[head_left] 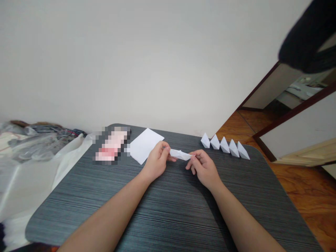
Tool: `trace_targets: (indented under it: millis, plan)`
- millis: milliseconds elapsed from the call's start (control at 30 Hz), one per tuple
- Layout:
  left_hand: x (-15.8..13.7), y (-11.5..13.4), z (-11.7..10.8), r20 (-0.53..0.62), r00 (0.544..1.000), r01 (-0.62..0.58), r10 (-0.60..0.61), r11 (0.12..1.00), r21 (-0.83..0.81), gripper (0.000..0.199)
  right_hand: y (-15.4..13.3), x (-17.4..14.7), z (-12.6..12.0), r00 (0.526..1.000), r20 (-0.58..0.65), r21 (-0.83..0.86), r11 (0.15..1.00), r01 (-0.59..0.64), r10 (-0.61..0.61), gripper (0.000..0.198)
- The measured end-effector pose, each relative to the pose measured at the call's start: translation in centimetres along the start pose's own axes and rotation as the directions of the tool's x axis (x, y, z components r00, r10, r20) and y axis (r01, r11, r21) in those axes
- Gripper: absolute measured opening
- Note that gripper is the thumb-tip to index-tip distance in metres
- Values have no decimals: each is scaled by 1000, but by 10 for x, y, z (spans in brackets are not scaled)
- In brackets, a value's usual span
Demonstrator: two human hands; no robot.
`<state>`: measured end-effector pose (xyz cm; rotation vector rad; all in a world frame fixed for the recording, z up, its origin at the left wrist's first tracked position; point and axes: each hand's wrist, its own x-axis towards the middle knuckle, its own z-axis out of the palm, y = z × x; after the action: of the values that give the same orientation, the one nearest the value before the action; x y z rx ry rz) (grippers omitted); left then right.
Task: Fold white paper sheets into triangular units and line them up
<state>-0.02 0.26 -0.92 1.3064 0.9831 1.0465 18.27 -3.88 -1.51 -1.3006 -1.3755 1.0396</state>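
Observation:
Between my two hands is a folded white paper boat, held above the dark table. My left hand pinches its left end between thumb and fingers. At the other end, my right hand grips the right tip the same way, its lower fingers curled loosely underneath. Beyond my left hand lies a stack or sheet of white paper, flat on the table. To the right of my right hand, several folded white paper boats stand in a slanting row near the back edge.
The dark wood-grain table stands against a pale wall. A pixelated pink and white item lies at its back left. Plastic-wrapped goods are piled left of the table. Wooden floor and a doorway are on the right.

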Motion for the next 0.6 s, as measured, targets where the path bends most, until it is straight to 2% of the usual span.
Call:
trace_targets:
  millis: [200, 333, 433, 600]
  plan:
    - [-4, 2, -2, 31, 998, -65, 61, 982, 179, 19, 2, 0, -1, 999, 17, 1, 999, 36, -36, 21]
    - [-5, 4, -3, 50, 996, -86, 76, 965, 248, 18, 3, 0, -1, 999, 52, -70, 998, 11, -7, 22]
    - [-5, 5, -2, 53, 997, -66, 58, 984, 166, 18, 1, 0, -1, 999, 27, -85, 996, -22, 24, 22]
    - [-2, 3, 0, 83, 996, -41, 44, 998, -43, 19, 0, 1, 0, 1000, -19, -11, 1000, -24, 24, 21]
